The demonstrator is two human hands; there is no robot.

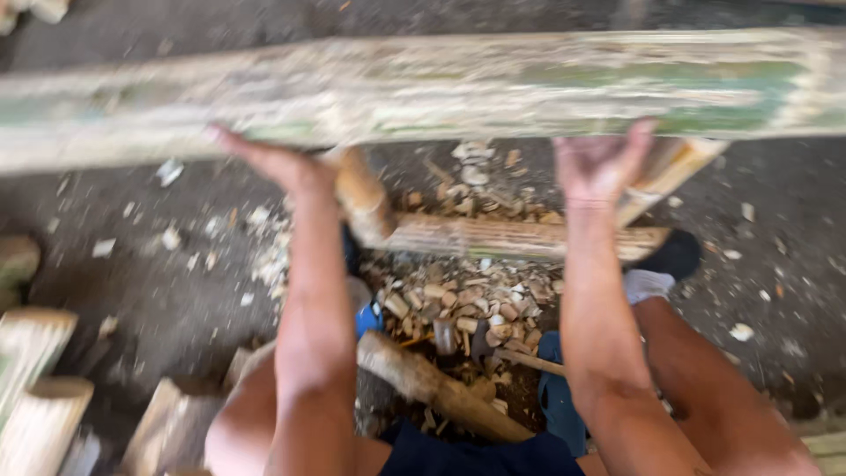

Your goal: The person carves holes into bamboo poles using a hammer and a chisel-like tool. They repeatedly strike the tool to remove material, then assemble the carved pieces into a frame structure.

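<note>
Long green-and-pale bamboo pole (423, 92), axis nine to three o'clock, rests at twelve o'clock on open palms: left hand (278, 163), right hand (599, 166).

Wood chips (458, 304) litter the ground beside cut log pieces (35, 388).

bamboo pole (458, 88): green, pale streaks | wood chips (458, 295): tan | floor (176, 308): dark grey | shorts (476, 454): navy
</note>
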